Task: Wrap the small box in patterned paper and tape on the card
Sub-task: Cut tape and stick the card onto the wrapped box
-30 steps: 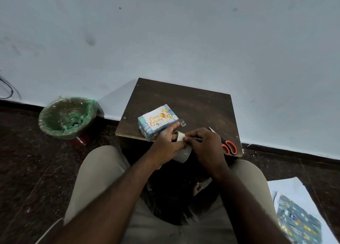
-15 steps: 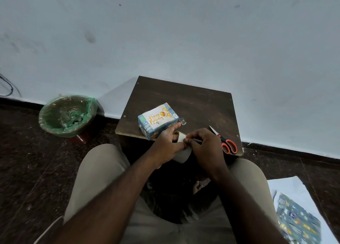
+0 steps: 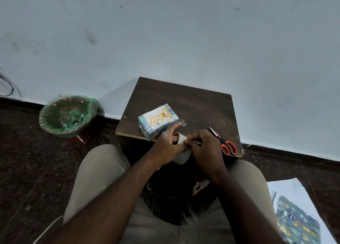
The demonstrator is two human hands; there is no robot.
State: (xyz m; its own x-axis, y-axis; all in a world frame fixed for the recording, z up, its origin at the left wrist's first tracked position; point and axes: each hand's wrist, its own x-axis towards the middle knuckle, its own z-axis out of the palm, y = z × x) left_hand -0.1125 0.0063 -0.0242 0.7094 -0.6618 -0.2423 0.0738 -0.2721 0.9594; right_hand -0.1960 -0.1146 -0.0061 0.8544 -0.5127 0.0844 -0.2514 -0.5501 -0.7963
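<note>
1. Plain indoor room, probably in a home; I cannot tell more exactly.
2. Bare, scuffed pale wall (image 3: 184, 41), with black skirting (image 3: 294, 152) at its foot.
3. Dark speckled stone floor (image 3: 27, 170). I sit low at a small dark wooden desk (image 3: 193, 100).
4. Green-lined bin (image 3: 55, 127) stands left of the desk. Patterned paper (image 3: 298, 227) lies on the floor to my right.

The box (image 3: 158, 121) lies on the table (image 3: 193, 103), scissors (image 3: 223, 142) to its right, a bin (image 3: 67, 115) on the floor (image 3: 27, 161) to the table's left.

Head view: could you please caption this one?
Left hand holds tape roll, right hand pinches its edge, beside wrapped box.
</note>
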